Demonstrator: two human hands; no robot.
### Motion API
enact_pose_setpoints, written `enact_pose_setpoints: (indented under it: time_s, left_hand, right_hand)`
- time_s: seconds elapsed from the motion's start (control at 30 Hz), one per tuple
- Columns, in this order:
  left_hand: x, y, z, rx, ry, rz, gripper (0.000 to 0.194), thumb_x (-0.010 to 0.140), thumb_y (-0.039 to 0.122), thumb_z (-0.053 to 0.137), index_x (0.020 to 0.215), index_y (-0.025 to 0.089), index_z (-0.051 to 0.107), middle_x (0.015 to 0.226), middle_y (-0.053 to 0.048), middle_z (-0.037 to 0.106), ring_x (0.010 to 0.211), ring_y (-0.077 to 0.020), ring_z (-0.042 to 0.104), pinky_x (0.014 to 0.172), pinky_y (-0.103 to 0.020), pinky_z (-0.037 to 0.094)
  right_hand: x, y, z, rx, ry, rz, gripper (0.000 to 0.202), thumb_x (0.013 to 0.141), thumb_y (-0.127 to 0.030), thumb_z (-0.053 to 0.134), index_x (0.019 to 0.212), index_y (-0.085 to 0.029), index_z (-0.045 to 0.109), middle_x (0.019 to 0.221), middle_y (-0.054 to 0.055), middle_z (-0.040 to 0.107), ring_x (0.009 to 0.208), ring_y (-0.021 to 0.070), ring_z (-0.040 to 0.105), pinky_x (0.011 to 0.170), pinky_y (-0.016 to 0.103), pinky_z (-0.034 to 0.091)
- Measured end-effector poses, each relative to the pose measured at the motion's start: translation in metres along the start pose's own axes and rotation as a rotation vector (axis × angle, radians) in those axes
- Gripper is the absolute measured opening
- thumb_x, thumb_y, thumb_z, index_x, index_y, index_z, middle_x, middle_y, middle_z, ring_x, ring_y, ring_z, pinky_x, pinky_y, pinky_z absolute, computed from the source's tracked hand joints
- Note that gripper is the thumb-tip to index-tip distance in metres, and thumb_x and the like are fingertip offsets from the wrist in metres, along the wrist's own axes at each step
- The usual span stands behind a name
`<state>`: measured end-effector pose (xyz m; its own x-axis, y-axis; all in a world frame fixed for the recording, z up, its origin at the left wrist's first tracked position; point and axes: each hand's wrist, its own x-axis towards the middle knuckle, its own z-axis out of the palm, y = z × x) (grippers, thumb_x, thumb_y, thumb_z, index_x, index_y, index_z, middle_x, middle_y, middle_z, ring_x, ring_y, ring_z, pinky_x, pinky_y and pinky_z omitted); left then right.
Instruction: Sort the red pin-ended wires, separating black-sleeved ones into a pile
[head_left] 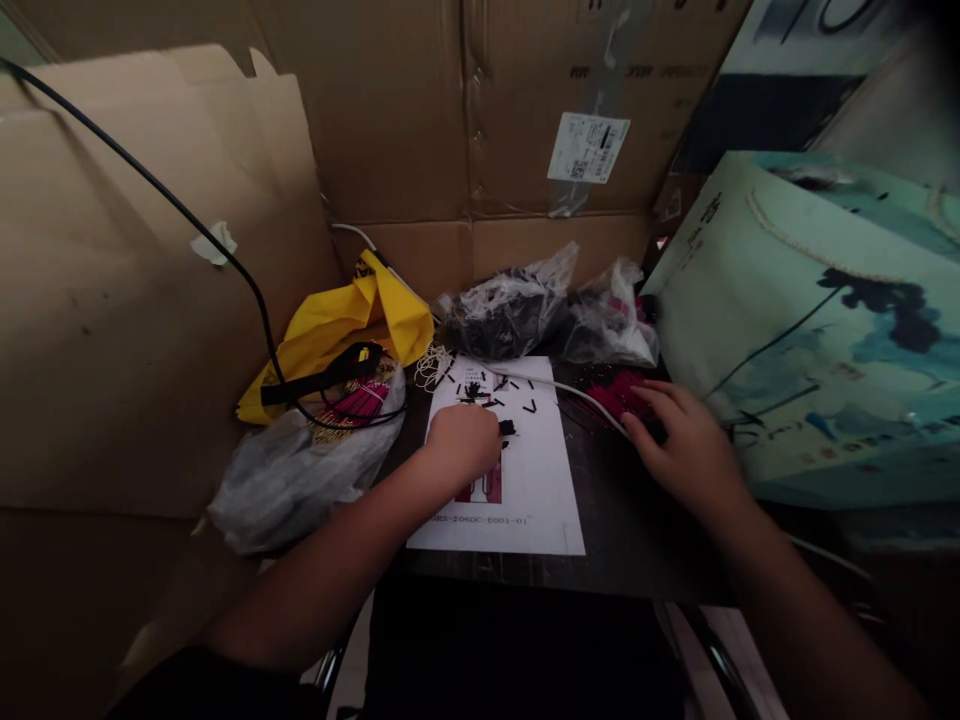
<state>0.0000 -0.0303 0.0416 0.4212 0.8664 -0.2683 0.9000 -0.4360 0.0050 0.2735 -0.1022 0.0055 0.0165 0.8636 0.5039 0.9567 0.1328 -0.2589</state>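
Observation:
My left hand (465,440) is closed over the printed white sheet (540,510), its fingers curled round a small black piece (508,427) that sticks out at its right side. Several short black pieces (531,406) lie scattered on the upper part of the sheet. My right hand (686,445) is open at the right, thumb and fingers apart, beside a bundle of dark red strands (616,392). Its fingertips reach the edge of that bundle. A white cable (574,390) runs across the sheet between my hands.
Clear bags with black items (510,310) and red items (611,315) lie behind the sheet. At the left are a yellow bag (330,325), a grey plastic bag (277,480) and a black cable (187,215). Cardboard (390,110) stands behind; a pale green bag (810,330) stands right.

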Motion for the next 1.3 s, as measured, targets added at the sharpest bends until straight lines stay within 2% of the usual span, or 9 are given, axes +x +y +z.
enact_pose_setpoints:
  time_s: [0.23,0.43,0.57,0.7,0.83,0.97,1.07,1.2,1.3]
  left_hand:
    - [0.003,0.010,-0.005,0.079,0.016,-0.050,0.036,0.086,0.036,0.049,0.095,0.015,0.076,0.094,-0.020,0.074,0.090,-0.0312,0.070,0.080,-0.042,0.049]
    - [0.004,0.012,-0.008,0.053,0.010,-0.078,0.044,0.089,0.044,0.044,0.096,0.015,0.076,0.094,-0.019,0.074,0.087,-0.0312,0.070,0.068,-0.037,0.051]
    - [0.001,0.012,-0.008,0.046,0.018,-0.065,0.048,0.089,0.047,0.042,0.096,0.014,0.077,0.092,-0.019,0.074,0.085,-0.0328,0.071,0.066,-0.039,0.052]
    - [0.000,0.011,-0.010,0.051,0.036,-0.046,0.045,0.089,0.043,0.043,0.090,0.014,0.077,0.088,-0.019,0.074,0.081,-0.0332,0.071,0.064,-0.040,0.052]
    - [-0.002,0.006,-0.012,0.069,0.104,-0.011,0.053,0.090,0.053,0.041,0.087,0.013,0.076,0.083,-0.019,0.073,0.078,-0.0346,0.070,0.062,-0.042,0.052]
    - [0.002,0.001,-0.018,0.100,0.196,0.090,0.044,0.093,0.047,0.042,0.094,0.014,0.072,0.089,-0.015,0.071,0.080,-0.0321,0.069,0.065,-0.040,0.051]
    - [0.015,0.005,-0.025,0.115,0.267,0.218,0.032,0.096,0.035,0.041,0.104,0.017,0.066,0.101,-0.012,0.068,0.084,-0.0284,0.069,0.067,-0.037,0.050]
    - [0.042,0.022,-0.032,0.129,0.310,0.381,0.026,0.095,0.023,0.041,0.110,0.019,0.062,0.113,-0.010,0.062,0.086,-0.0243,0.067,0.065,-0.034,0.047]
    - [0.061,0.037,-0.033,0.123,0.326,0.469,0.039,0.094,0.021,0.042,0.132,0.025,0.050,0.124,-0.009,0.056,0.083,-0.0217,0.067,0.063,-0.034,0.046]
  right_hand:
    - [-0.010,-0.004,0.016,0.015,0.000,-0.059,0.026,0.092,-0.032,0.056,0.108,-0.016,0.068,0.119,0.013,0.063,0.108,0.0274,0.059,0.097,0.042,0.048]
    - [-0.011,0.006,0.014,-0.081,0.065,0.018,0.032,0.091,-0.031,0.056,0.113,-0.011,0.065,0.116,0.016,0.062,0.105,0.0292,0.059,0.095,0.043,0.047]
    - [-0.009,0.005,0.010,-0.129,0.100,0.049,0.031,0.092,-0.031,0.055,0.115,-0.012,0.064,0.115,0.015,0.063,0.106,0.0291,0.058,0.097,0.043,0.045]
    - [-0.001,0.004,0.006,-0.167,0.068,0.063,0.031,0.093,-0.032,0.054,0.114,-0.012,0.064,0.117,0.016,0.061,0.106,0.0292,0.057,0.096,0.042,0.045]
    - [0.003,-0.003,-0.004,-0.266,-0.017,0.035,0.028,0.094,-0.033,0.052,0.109,-0.013,0.064,0.113,0.015,0.062,0.104,0.0283,0.056,0.092,0.039,0.044]
    - [-0.008,-0.011,-0.012,-0.429,-0.278,0.079,0.022,0.094,-0.038,0.052,0.090,-0.018,0.061,0.090,0.008,0.063,0.078,0.0238,0.059,0.064,0.034,0.040]
    - [-0.019,-0.012,-0.010,-0.487,-0.407,0.094,0.020,0.093,-0.037,0.054,0.085,-0.019,0.058,0.085,0.007,0.064,0.076,0.0242,0.061,0.058,0.033,0.033]
    - [-0.024,-0.011,-0.007,-0.522,-0.370,0.057,0.015,0.096,-0.027,0.050,0.085,-0.018,0.054,0.085,0.007,0.063,0.079,0.0240,0.061,0.062,0.033,0.035]
    - [-0.025,-0.010,-0.012,-0.460,-0.306,0.011,0.016,0.096,-0.028,0.050,0.083,-0.019,0.052,0.084,0.006,0.061,0.079,0.0225,0.059,0.068,0.033,0.037]
